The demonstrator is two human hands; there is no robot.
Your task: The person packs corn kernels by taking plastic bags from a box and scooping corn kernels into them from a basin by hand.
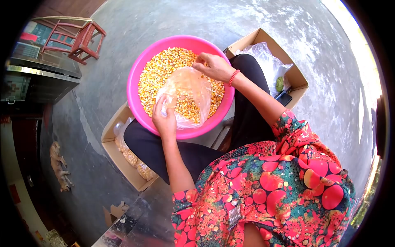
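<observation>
A clear plastic bag [196, 89] lies over the corn kernels [158, 66] in a pink basin [135, 105]. The basin rests about my knees. My left hand [165, 118] grips the bag's lower left edge, thumb and fingers closed on the thin film. At the bag's upper edge, my right hand [214, 67] has its fingers bent and pinched together on the film. Kernels show through the bag; whether some lie inside it or only beneath it, I cannot tell.
On the right, a cardboard box [297, 74] holds plastic bags and a phone [283, 98]. Another cardboard box [110, 142] at left contains bagged kernels [142, 169]. A red wooden chair [84, 41] stands at upper left; an animal [60, 166] lies on the floor.
</observation>
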